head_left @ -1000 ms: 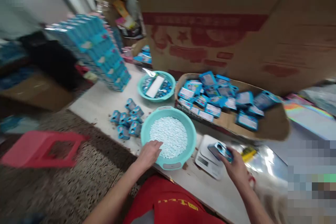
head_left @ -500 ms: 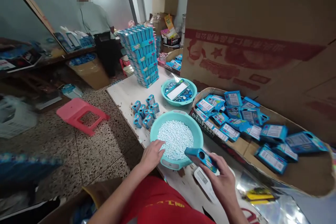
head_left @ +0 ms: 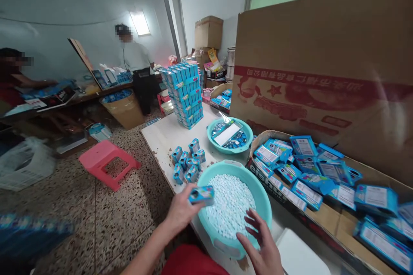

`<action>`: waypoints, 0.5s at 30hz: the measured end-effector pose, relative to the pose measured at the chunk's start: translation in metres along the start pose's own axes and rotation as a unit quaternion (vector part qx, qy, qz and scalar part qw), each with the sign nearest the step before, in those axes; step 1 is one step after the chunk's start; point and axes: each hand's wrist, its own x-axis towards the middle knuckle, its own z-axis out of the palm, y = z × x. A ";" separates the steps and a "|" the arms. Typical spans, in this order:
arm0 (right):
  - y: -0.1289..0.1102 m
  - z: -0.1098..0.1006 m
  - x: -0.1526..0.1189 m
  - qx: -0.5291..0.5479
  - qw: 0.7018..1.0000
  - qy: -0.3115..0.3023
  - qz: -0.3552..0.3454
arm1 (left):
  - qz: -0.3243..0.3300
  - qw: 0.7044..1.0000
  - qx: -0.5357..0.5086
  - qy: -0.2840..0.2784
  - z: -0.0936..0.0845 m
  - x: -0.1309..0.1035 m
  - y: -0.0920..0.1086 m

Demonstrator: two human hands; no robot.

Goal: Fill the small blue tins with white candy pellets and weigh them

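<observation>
My left hand (head_left: 183, 207) is closed around a small blue carton (head_left: 201, 195) with a round dark hole in its end, held over the left rim of a turquoise basin (head_left: 265, 189). Small white pellets, perhaps candies (head_left: 229, 202), fill the bottom of that basin. Over the basin's near right side is my right hand (head_left: 260, 240), fingers spread and holding nothing. Several similar blue cartons (head_left: 183, 161) stand upright in a cluster on the table, left of the basin. Behind it, a second turquoise basin (head_left: 248, 135) contains blue round pieces and a white card.
On the right, a low cardboard tray (head_left: 335, 227) holds many blue cartons. A tall stack of wrapped cartons (head_left: 185, 94) stands at the table's back. A large cardboard box (head_left: 322, 47) rises behind the tray. Left on the floor is a pink stool (head_left: 103, 154). Two people work farther back.
The blue carton has passed from my right hand to my left. My right hand has opened and sits over the basin. The camera view has tilted up, showing another person at left.
</observation>
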 end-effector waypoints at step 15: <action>0.031 0.201 0.189 0.018 0.995 -0.007 0.096 | -0.076 0.993 -0.011 0.089 -0.087 0.238 -0.235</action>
